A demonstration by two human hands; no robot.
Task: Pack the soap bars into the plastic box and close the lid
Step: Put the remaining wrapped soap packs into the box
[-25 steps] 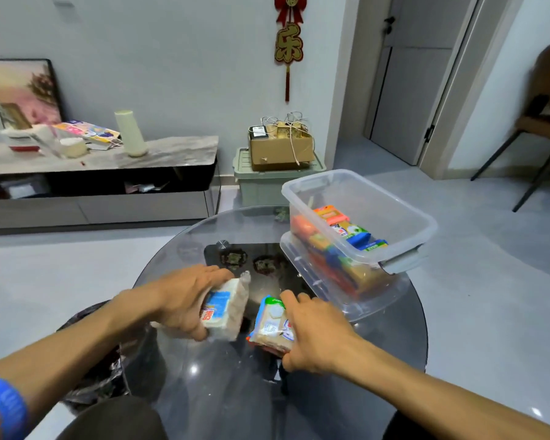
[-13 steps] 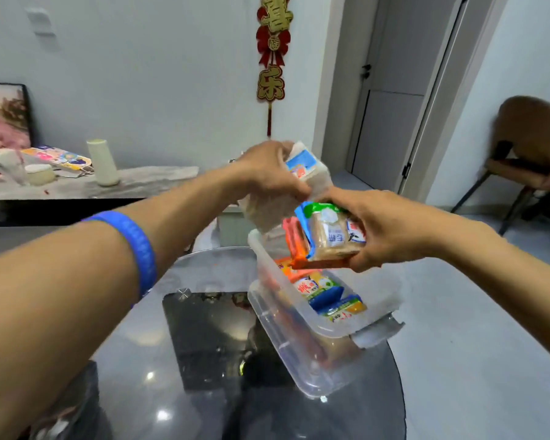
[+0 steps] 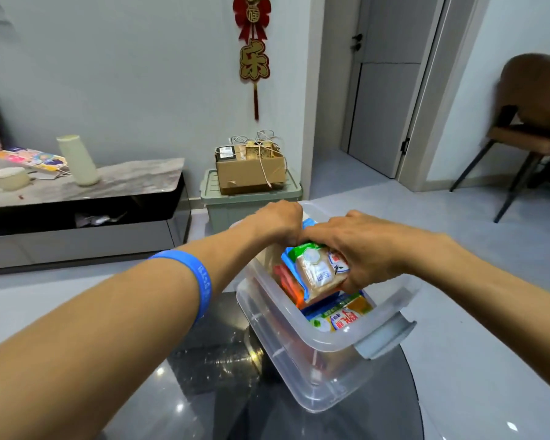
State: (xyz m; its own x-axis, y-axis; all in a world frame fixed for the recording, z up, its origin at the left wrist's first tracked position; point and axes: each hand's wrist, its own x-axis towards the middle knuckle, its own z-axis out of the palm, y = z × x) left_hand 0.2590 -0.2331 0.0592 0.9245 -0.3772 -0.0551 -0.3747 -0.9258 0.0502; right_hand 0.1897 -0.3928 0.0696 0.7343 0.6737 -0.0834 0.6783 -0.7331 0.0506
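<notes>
Both hands down from above the plastic box (image 3: 302, 354) into its far end: right hand (image 3: 367, 249) gripping soap bars (image 3: 315, 274), left hand (image 3: 275, 222) closed, contents hidden. Lid next.

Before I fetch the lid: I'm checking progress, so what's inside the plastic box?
Wrapped soap bars fill the plastic box. Both hands, left and right, cover the far end, so what lies beneath them is hidden.

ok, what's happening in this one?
A person is packing wrapped soap bars into a clear plastic box on a dark glass table. Both hands are down inside the box: the right hand grips a green-and-white wrapped bar, and the left hand is pushing in another that is mostly hidden. More bars already lie at the bottom. The lid is not on.
</notes>
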